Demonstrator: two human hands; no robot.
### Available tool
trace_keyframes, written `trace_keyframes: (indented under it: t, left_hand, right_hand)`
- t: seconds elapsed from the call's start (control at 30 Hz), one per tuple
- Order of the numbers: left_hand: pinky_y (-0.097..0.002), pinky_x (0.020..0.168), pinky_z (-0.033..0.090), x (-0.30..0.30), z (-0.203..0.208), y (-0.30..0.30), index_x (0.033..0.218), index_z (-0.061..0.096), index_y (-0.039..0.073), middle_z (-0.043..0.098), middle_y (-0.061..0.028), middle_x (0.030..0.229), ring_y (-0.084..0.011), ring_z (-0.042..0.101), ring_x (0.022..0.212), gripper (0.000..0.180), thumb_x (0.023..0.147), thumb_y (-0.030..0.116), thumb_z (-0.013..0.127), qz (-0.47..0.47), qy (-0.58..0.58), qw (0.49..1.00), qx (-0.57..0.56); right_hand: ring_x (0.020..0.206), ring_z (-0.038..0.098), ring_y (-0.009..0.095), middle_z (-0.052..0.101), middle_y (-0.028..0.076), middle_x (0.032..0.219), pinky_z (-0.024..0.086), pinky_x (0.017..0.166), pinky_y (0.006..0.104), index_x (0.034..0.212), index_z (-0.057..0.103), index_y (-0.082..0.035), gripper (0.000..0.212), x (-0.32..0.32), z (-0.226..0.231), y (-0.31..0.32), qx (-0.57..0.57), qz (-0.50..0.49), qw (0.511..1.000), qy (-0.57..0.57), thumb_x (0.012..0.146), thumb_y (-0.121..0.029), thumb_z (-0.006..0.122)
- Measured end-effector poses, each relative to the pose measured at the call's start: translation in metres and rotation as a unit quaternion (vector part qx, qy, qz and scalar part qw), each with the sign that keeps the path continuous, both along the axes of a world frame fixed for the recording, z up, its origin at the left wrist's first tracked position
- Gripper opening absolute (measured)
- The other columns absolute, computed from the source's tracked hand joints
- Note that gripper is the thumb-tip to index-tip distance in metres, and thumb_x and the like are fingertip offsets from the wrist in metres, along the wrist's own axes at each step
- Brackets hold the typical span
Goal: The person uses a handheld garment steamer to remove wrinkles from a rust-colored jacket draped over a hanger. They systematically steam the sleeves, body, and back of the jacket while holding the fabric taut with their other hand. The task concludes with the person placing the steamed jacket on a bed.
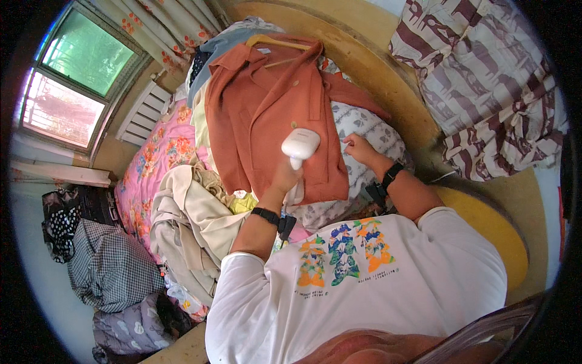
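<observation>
A rust-orange coat [267,121] lies spread out in front of me, its collar at the far end on a wooden hanger [276,41]. My left hand [285,177] is wrapped round the handle of a white handheld device [301,144]. The rounded, wide head of this device is over the lower front of the coat, by a button. Just beyond the coat's right edge is my right hand [361,149], its fingers curled in and nothing visible in them. Under the coat, a grey-and-white patterned cloth [376,130] shows on the right.
Beige garments [188,209] are heaped left of the coat on pink floral bedding [145,188]. More clothes [224,45] lie behind the hanger. A checked bundle [115,264] stands at far left, below a window [85,79]. Brown-and-white patterned fabric [479,79] hangs at right.
</observation>
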State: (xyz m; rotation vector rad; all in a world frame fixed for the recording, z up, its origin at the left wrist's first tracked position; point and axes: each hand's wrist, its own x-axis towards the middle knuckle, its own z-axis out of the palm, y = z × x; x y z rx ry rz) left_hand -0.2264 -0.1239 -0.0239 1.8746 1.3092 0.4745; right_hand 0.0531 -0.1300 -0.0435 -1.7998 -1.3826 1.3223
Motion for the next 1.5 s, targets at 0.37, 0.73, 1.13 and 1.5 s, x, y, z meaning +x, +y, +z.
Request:
trace_keyframes:
  t: [0.37,0.73,1.13,1.5]
  left_hand:
    - [-0.0366,0.089,0.044,-0.082,-0.111,-0.066,0.117,0.05,0.001,0.06,-0.0101,0.109,-0.0254,0.056,0.102,0.044,0.074,-0.002,0.054,0.037,-0.11,0.992,-0.057]
    - [-0.0304,0.068,0.047,-0.165,-0.107,-0.125,0.108,0.053,-0.001,0.063,-0.0103,0.092,-0.0161,0.059,0.08,0.037,0.073,0.002,0.065,0.451,-0.155,0.878,-0.025]
    - [-0.0324,0.069,0.046,-0.262,-0.171,-0.137,0.102,0.055,0.001,0.058,-0.006,0.092,-0.0206,0.055,0.079,0.039,0.067,-0.013,0.06,0.624,-0.393,0.674,-0.045]
    - [-0.0317,0.074,0.047,-0.263,-0.166,-0.051,0.107,0.055,0.0,0.058,-0.0066,0.098,-0.0193,0.055,0.085,0.039,0.071,-0.011,0.06,0.614,-0.406,0.675,-0.059]
  right_hand:
    - [0.084,0.055,0.02,0.057,0.011,0.093,0.045,0.074,0.033,0.113,0.05,0.001,0.032,0.009,-0.013,0.006,-0.007,0.024,1.0,-0.001,0.083,-0.009,0.055]
    - [0.101,0.052,0.031,0.05,0.018,0.111,0.044,0.086,0.0417,0.117,0.043,0.002,0.041,-0.023,-0.01,0.03,0.008,-0.005,0.999,-0.047,0.082,-0.013,0.056]
    - [0.109,0.046,0.035,0.04,0.026,0.121,0.041,0.092,0.0421,0.123,0.028,0.007,0.057,-0.036,-0.037,0.045,-0.013,-0.041,0.998,-0.055,0.078,-0.015,0.055]
    - [0.111,0.046,0.038,0.042,0.026,0.123,0.041,0.093,0.0447,0.126,0.029,0.007,0.052,-0.035,-0.042,0.049,-0.033,-0.058,0.996,-0.053,0.083,-0.011,0.051]
